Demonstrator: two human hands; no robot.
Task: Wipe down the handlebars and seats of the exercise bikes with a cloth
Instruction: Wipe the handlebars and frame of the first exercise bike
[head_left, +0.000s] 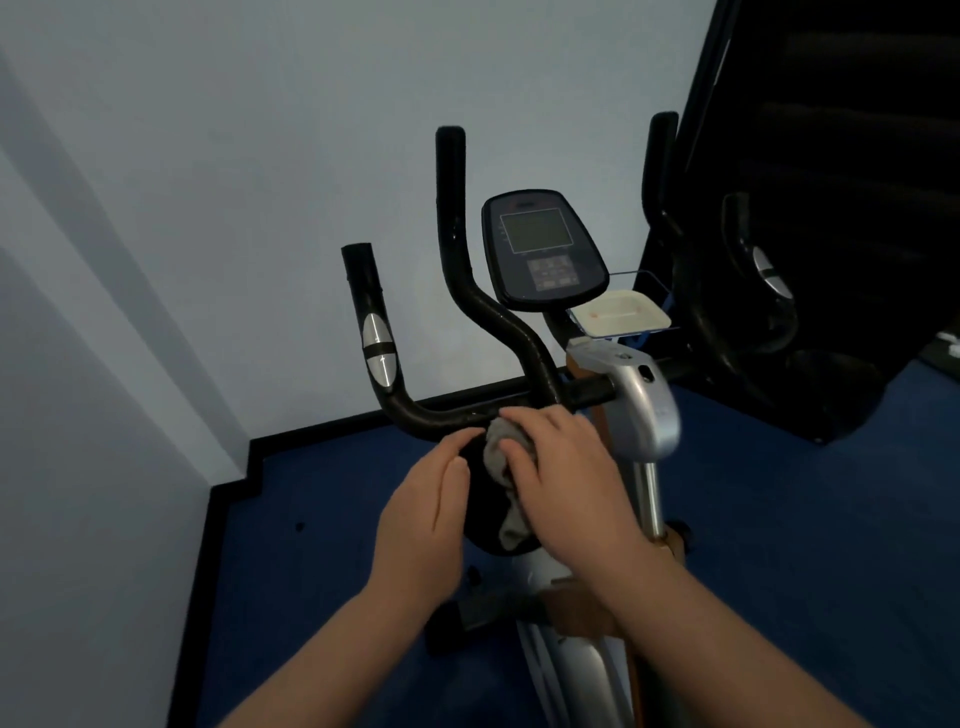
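An exercise bike stands in front of me with black handlebars (415, 410) that curve up on the left and in the middle. My right hand (566, 467) grips a grey cloth (501, 467) against the lower bar, close to the silver stem (644, 405). One end of the cloth hangs down below the bar. My left hand (426, 514) hovers just left of the cloth with straight fingers, its tips near the bar. The seat is out of view.
A dark console (540, 249) with a screen sits above the stem, and a white tray (621, 312) lies to its right. Another dark machine (779, 291) stands at the right. Grey walls close in on the left and ahead. The floor is blue.
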